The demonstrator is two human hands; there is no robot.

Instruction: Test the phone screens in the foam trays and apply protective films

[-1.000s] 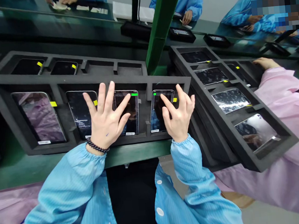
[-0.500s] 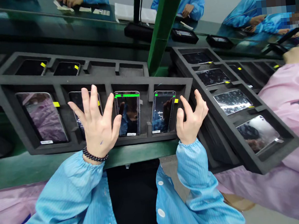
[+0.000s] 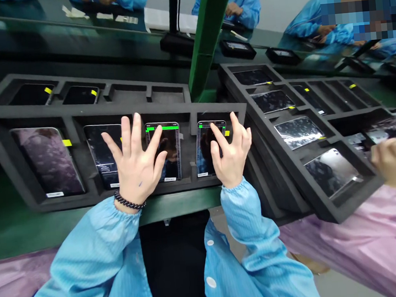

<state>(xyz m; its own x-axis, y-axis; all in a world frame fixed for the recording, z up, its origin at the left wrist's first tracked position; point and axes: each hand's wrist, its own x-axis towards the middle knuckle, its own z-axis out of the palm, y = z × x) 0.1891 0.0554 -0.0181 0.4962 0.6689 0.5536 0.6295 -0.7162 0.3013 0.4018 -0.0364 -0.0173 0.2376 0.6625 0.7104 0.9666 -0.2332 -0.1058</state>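
Note:
A black foam tray [image 3: 77,110] in front of me holds several phones in a row. My left hand [image 3: 133,165] is open with fingers spread, its fingertips over the third phone [image 3: 168,151], whose screen shows a grid and a green bar. My right hand [image 3: 231,152] is open with fingers curved, the index finger on the fourth phone [image 3: 205,150], which also shows a grid. Left of my hands lie a dark phone [image 3: 99,155] and a phone [image 3: 48,161] reflecting pink. Both hands hold nothing.
A second foam tray [image 3: 305,111] with several phones sits angled at the right. A co-worker's hand [image 3: 395,163] and pink sleeve reach in at the right edge. A green post [image 3: 205,41] rises behind the tray. People in blue coats work at the far bench.
My left hand moved right, back over the third phone. My right hand moved left and its finger returned onto the fourth phone. The co-worker's hand dropped to the near right.

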